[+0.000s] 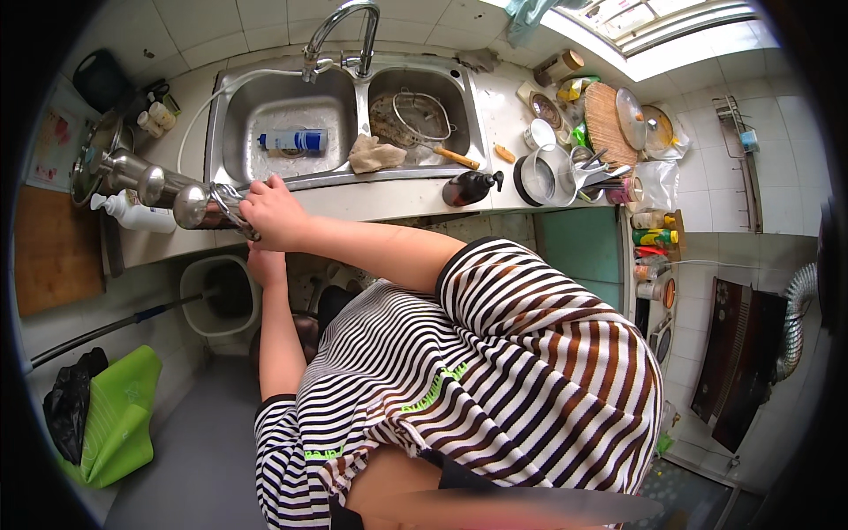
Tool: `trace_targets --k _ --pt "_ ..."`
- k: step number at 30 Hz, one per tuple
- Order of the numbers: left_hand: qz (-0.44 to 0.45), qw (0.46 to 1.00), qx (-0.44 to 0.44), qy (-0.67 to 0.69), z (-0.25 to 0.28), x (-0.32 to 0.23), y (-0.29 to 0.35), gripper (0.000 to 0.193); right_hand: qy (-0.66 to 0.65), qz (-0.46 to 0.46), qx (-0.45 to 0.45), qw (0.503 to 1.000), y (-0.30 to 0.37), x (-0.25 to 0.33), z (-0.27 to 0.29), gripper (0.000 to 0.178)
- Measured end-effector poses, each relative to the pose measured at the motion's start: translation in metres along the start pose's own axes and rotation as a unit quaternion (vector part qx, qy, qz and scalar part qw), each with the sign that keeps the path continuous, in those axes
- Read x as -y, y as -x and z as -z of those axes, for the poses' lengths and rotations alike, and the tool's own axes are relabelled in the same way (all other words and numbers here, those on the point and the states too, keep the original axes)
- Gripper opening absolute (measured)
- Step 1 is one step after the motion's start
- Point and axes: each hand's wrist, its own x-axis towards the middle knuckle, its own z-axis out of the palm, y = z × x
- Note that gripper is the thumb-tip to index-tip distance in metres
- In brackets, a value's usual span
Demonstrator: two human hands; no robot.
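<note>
My right hand (272, 215) reaches across to the left end of the counter front, its fingers curled at some shiny metal loops (228, 208). These loops sit at the end of a row of rounded stainless steel vessels (152, 186), whose exact kind I cannot make out. My left hand (265, 265) is just below the right one, by the counter edge; its fingers are mostly hidden. A white pump bottle (134, 213) stands beside the steel vessels. Under the hands is a white bin (199, 291) with a dark inside.
The double sink (349, 124) holds a blue-labelled bottle (296, 140) and a wire strainer (455, 157). A beige cloth (377, 155) lies on its divider. A dark pump bottle (471, 188) and a pan (534, 177) are to the right. A long pole (115, 329) slants toward the bin.
</note>
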Motion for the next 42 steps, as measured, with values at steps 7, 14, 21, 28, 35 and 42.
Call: trace_targets --k 7,14,21,28,35,42 --pt "0.030 0.999 0.045 0.010 0.012 -0.009 0.004 0.050 -0.069 0.005 0.023 0.997 0.003 -0.006 0.001 0.051" --pt "0.046 0.996 0.053 0.053 0.005 -0.007 0.003 0.055 0.011 -0.038 -0.007 0.999 0.005 0.001 0.005 0.050" --pt "0.027 0.998 0.037 0.041 0.022 -0.024 0.009 0.055 -0.090 0.049 0.080 0.992 -0.002 -0.013 0.022 0.044" --pt "0.066 0.996 0.051 0.042 0.038 -0.037 0.009 0.051 0.010 -0.067 0.047 0.997 -0.001 0.004 0.017 0.052" --pt "0.029 0.994 -0.003 0.102 0.037 -0.036 0.015 0.057 -0.072 0.033 0.061 0.995 -0.004 -0.006 0.021 0.037" --pt "0.019 0.991 -0.033 0.130 0.029 -0.031 0.019 0.052 0.026 -0.052 0.036 0.998 -0.002 0.012 0.031 0.057"
